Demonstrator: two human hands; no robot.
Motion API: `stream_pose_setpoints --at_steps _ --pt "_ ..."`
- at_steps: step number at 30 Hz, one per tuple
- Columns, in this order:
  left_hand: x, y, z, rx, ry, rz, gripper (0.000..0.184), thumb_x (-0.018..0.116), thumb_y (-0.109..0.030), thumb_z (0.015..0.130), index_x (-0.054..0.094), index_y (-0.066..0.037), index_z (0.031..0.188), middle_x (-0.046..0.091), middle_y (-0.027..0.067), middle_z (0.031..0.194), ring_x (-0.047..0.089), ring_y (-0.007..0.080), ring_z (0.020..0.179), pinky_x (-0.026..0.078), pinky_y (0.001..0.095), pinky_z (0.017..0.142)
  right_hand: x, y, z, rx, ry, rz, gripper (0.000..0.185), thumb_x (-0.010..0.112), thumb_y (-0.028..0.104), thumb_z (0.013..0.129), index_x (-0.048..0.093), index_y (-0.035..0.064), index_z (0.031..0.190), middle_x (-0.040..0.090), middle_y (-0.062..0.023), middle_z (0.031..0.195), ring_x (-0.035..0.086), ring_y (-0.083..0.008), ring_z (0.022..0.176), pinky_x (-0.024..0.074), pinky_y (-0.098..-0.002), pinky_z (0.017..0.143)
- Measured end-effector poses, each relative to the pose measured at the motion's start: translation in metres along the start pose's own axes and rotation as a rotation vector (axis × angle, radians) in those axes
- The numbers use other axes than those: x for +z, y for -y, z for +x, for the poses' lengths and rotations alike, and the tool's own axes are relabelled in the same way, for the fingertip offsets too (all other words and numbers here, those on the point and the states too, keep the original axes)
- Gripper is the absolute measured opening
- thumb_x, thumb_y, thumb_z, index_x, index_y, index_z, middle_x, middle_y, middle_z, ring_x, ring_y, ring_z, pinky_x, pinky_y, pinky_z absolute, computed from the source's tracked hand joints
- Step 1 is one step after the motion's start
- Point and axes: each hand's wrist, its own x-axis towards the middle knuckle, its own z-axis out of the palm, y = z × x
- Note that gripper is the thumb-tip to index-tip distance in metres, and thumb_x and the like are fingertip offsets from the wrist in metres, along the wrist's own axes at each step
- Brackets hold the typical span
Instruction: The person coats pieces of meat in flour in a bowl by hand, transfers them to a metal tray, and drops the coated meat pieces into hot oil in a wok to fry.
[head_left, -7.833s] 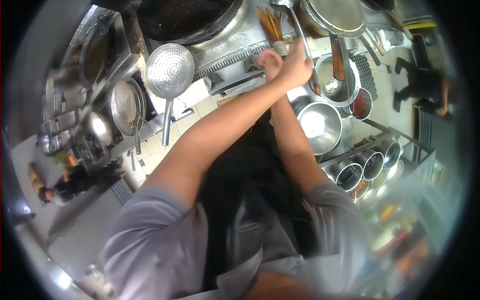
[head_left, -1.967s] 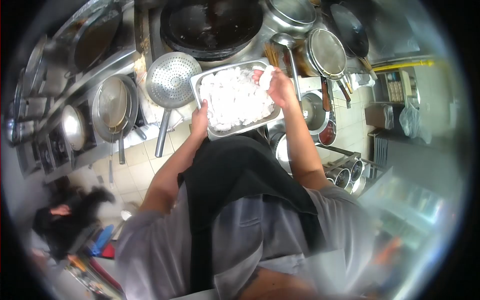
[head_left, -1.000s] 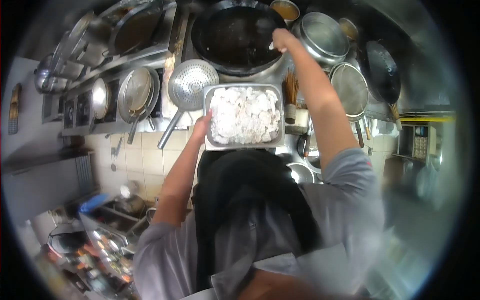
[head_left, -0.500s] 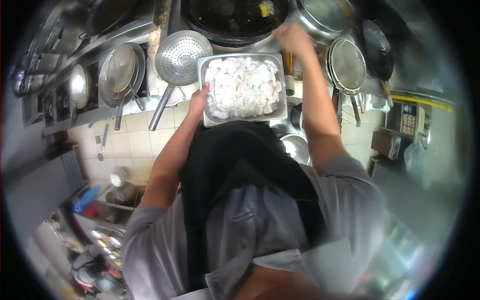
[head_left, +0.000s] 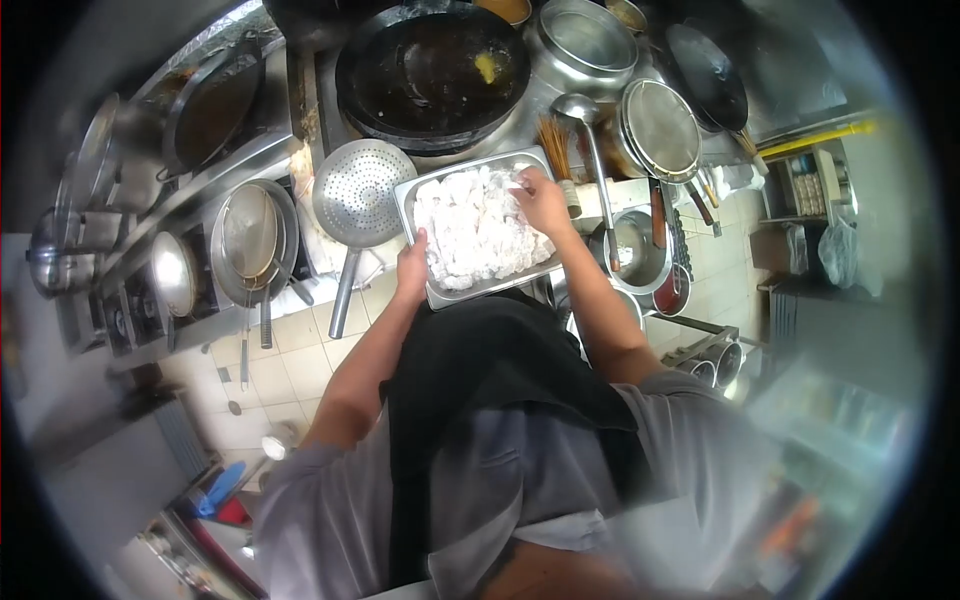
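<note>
A metal tray (head_left: 408,208) heaped with white, flour-coated food pieces (head_left: 470,232) sits in front of me, at a slight slant. My left hand (head_left: 411,266) grips its left side, thumb up over the rim. At the tray's upper right corner, my right hand (head_left: 543,204) has its fingers bent in among the pieces, pinched on one of them. Beyond the tray stands a dark wok (head_left: 425,95) with a small yellow lump (head_left: 486,68) in dark liquid.
A perforated strainer (head_left: 364,192) lies left of the tray. To the right are a bamboo brush (head_left: 556,150), a ladle (head_left: 590,150), a mesh strainer (head_left: 662,130) and a metal pot (head_left: 586,45). More strainers and pans line the left burners.
My right hand has come back from beside the wok's right edge into the tray. The tray now slants, and the view has shifted, showing more of the wok. My left hand keeps its hold.
</note>
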Motion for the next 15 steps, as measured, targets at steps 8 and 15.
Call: stream_pose_setpoints --at_steps 8,15 --pt "0.003 -0.005 -0.006 0.01 0.015 0.016 0.06 0.059 -0.045 0.096 0.054 0.01 0.121 0.064 0.016 0.109 0.065 0.0235 0.097 0.054 0.0362 0.085 -0.033 -0.001 0.015 0.543 0.179 1.382 0.017 0.048 0.007 0.096 0.059 0.005 0.108 0.064 -0.0047 0.083 0.062 -0.0178 0.076 0.0509 -0.0341 0.07" --pt "0.006 -0.011 -0.008 -0.009 -0.011 0.085 0.06 0.059 -0.046 0.096 0.056 0.009 0.121 0.065 0.0143 0.11 0.065 0.0217 0.098 0.052 0.0346 0.088 -0.021 -0.003 0.031 0.59 0.501 1.824 0.05 0.052 0.043 0.092 0.061 -0.002 0.111 0.062 -0.0094 0.084 0.056 -0.0241 0.068 0.048 -0.0363 0.062"
